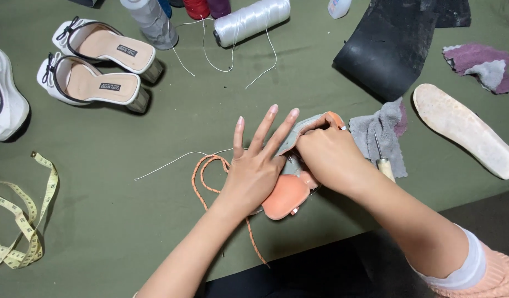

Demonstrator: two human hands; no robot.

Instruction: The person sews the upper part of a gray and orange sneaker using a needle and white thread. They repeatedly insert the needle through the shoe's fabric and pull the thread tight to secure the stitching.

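Green cloth-covered tabletop (127, 221), head view. Peach-orange sandal with a grey sole and braided orange straps (290, 193) lies at the near centre, mostly covered by both hands. Left hand (254, 171) rests flat on the sandal, fingers spread and extended, grip released; it presses down rather than grasps. Right hand (329, 154) is clenched at the sandal's far edge, grip closed on what appears to be the grey lining or upper; the fingertips are hidden, so the exact hold is uncertain. Thin white thread (171, 163) runs left from under the left hand.

Just right of the right hand: an awl with a pale wooden handle (382, 163) lying on a grey cloth scrap (384, 129). Far left: a pair of white block-heeled mules (97, 69). Near left: yellow measuring tape (22, 221). Far centre: white thread spool (251, 19). Right: worn white insole (464, 129).
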